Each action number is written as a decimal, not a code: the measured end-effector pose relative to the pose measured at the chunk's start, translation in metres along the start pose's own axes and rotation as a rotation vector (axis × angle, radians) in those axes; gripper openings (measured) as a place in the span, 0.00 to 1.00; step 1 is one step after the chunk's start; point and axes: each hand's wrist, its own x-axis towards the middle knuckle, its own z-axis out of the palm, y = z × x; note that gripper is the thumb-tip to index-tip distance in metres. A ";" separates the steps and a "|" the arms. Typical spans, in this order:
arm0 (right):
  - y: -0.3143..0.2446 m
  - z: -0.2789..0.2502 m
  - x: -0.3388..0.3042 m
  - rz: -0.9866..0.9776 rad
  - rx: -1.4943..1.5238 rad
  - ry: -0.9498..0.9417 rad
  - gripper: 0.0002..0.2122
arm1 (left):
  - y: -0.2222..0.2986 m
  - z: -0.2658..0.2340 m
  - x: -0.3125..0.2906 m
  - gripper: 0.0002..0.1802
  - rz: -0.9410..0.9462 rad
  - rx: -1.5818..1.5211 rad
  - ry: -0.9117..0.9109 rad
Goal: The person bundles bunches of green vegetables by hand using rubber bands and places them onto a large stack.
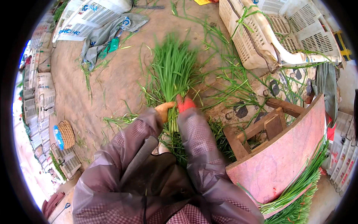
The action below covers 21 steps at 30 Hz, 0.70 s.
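Observation:
A thick bunch of long green chives (pixel 173 69) points away from me, its leaf tips fanned out and blurred. My left hand (pixel 164 111), in a yellowish glove, is closed round the bunch's left side near the pale stalk ends. Against the right side presses my right hand (pixel 185 104) in an orange-red glove, its fingers also closed on the stalks. The cut ends stick out below both hands, toward my lap. Clear plastic sleeves cover both forearms. More loose chives (pixel 220 140) lie beneath and beside my right forearm.
A white slatted crate (pixel 248 41) stands at the far right, amid scattered stalks. Near my right side is a curved pinkish board (pixel 276 160) on a wooden frame, with bundled greens along its edge. A woven basket (pixel 67 134) and a grey plastic sheet (pixel 93 43) lie leftward.

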 end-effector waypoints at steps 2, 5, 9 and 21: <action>-0.006 0.004 -0.009 -0.083 -0.037 -0.076 0.37 | -0.001 -0.012 -0.017 0.23 -0.009 -0.041 -0.159; -0.026 0.015 -0.030 -0.249 -0.098 0.033 0.42 | -0.010 -0.001 -0.048 0.22 0.245 -0.018 -0.234; -0.047 0.016 -0.058 -0.484 -0.172 0.077 0.47 | -0.003 0.015 -0.083 0.18 0.288 0.184 0.077; -0.067 -0.042 -0.044 -0.269 0.731 -0.100 0.49 | -0.015 0.059 -0.094 0.25 0.507 0.347 -0.048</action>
